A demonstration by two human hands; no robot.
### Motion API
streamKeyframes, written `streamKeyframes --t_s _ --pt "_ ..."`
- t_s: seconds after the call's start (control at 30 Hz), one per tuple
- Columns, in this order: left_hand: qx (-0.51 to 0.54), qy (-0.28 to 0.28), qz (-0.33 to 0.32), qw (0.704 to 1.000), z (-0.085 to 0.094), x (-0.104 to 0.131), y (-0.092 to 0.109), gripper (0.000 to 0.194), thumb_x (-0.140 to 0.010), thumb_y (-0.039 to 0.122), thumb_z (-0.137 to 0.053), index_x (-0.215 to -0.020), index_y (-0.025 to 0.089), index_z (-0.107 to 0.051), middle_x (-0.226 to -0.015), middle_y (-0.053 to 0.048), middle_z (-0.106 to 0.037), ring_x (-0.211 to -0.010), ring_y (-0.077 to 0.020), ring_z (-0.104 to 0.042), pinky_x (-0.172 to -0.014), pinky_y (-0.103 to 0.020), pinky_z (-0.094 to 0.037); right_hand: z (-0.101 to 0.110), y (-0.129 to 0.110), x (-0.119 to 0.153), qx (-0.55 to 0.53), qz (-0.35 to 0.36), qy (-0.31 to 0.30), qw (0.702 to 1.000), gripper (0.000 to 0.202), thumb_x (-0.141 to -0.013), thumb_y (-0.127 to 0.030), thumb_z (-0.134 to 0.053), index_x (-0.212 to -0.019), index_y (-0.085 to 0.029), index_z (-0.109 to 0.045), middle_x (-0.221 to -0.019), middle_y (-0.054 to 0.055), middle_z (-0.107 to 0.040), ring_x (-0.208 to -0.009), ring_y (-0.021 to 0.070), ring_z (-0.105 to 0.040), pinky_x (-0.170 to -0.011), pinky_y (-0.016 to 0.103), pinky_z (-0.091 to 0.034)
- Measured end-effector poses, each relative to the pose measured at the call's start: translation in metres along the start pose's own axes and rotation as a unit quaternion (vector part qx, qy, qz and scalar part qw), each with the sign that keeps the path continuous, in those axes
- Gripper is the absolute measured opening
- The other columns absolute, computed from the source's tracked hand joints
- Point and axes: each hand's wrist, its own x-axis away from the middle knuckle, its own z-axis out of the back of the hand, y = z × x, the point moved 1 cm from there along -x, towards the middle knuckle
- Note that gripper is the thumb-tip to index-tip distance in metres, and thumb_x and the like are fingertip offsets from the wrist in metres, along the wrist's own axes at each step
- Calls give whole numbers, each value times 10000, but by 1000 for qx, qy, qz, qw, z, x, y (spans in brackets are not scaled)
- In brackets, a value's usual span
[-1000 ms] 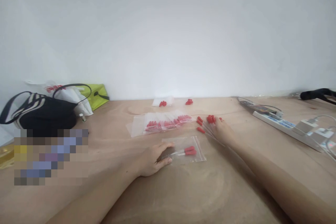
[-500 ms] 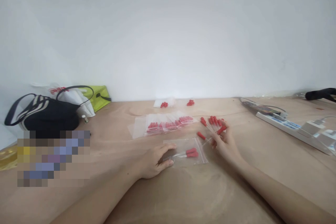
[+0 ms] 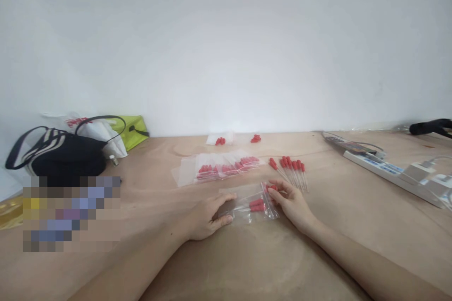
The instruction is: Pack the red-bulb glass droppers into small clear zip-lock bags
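A clear zip-lock bag (image 3: 243,218) lies flat before me, its mouth toward the right. Inside it are two glass droppers with red rubber bulbs (image 3: 257,205). My left hand (image 3: 212,216) holds the bag's left end down, thumb and fingers at its two sides. At the mouth, my right hand (image 3: 291,200) is closed on another dropper (image 3: 271,188); its red bulb shows at the fingertips, and its glass stem points left at the bag. Just behind the right hand, several loose droppers (image 3: 291,164) lie fanned out on the table.
Behind the bag, filled zip-lock bags (image 3: 226,167) lie overlapped in a row. Two more bags with red bulbs (image 3: 220,141) rest by the wall. On the right is a white power strip (image 3: 384,169) with plugged-in chargers; a dark bag (image 3: 67,155) stands on the left.
My right hand has come left and nearer from the loose droppers to the bag's mouth, bringing one dropper along. My left hand stays on the bag.
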Motion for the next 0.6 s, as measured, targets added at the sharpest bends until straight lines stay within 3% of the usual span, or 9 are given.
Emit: streamKeyframes --t_s 0.2,0.3,0.37,0.5,0.6 --pt "0 8 -5 1000 -1 0 -1 414 -833 329 -464 -1231 252 -381 -1263 -32 -458 -1132 -212 -433 -941 -349 -353 -4 8 -5 72 24 -29 997 310 -543 -442 -670 -636 -182 -527 -583 0 -599 -473 117 -520 -429 230 -396" --pt "-5 10 -9 1000 -2 0 -3 414 -834 320 -462 -1234 251 -374 -1260 -32 -460 -1127 -208 -437 -937 -345 -357 -3 11 -8 129 33 -80 988 270 -614 -456 -605 -630 -187 -592 -568 15 -613 -507 155 -552 -458 257 -416" --pt "-7 10 -10 1000 -2 0 -4 410 -835 316 -461 -1231 250 -377 -1253 -34 -466 -1120 -208 -442 -931 -347 -361 1 8 -10 184 78 -91 976 245 -664 -428 -559 -635 -194 -627 -583 22 -617 -556 176 -568 -515 282 -437" --pt "-9 13 -19 1000 -2 -1 -4 396 -834 308 -463 -1220 258 -390 -1246 -27 -472 -1123 -208 -439 -937 -347 -356 14 -3 -22 350 172 -8 921 152 -688 -294 -527 -732 -204 -641 -766 43 -634 -647 190 -569 -618 316 -431" --pt "-11 12 -31 999 -3 -2 -5 381 -835 299 -461 -1210 261 -404 -1253 -21 -466 -1142 -204 -422 -953 -347 -340 21 -3 -31 439 162 32 884 267 -693 -236 -531 -952 -203 -583 -932 72 -617 -798 218 -570 -696 332 -410"
